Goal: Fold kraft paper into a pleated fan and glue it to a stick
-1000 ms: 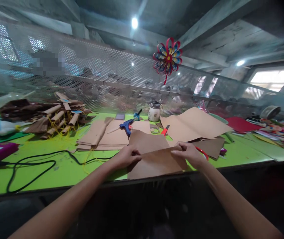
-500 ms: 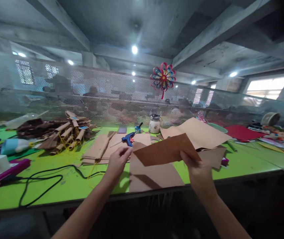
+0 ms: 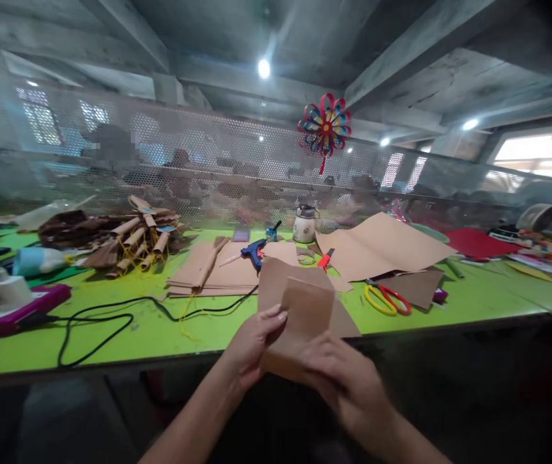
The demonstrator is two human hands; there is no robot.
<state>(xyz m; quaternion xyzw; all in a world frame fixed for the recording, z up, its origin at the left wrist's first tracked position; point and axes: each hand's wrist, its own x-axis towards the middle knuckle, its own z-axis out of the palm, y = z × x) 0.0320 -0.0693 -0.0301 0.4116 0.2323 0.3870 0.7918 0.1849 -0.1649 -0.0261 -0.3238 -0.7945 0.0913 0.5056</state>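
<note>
Head view of a craft bench. The left hand (image 3: 251,345) and the right hand (image 3: 341,380) together held a folded piece of brown kraft paper (image 3: 304,316) in the air at the near edge of the green table (image 3: 160,328), just in front of the body. The left thumb lay across the sheet's left edge with the fingers closed behind it, pinching the paper; the right hand was closed over the lower right corner, its fingers curled on the sheet, though the exact contact of the fingertips was blurred. The piece appeared doubled over, its upper edge straight and level, so a first fold was judged made; no glue, cut or further crease could be seen on it, and shaping was judged to remain.

A second flat kraft sheet (image 3: 276,277) lay on the table directly behind the held piece. Beyond it rested a blue glue gun (image 3: 255,249), untouched, its black cable (image 3: 111,319) trailing left. Yellow-handled scissors (image 3: 386,299) lay to the right, apart from both hands. A stack of cut kraft panels (image 3: 208,270) and a heap of rolled paper tubes (image 3: 131,241) at far left suggested finished or prepared parts. A large loose kraft sheet (image 3: 382,245) lay at right.
</note>
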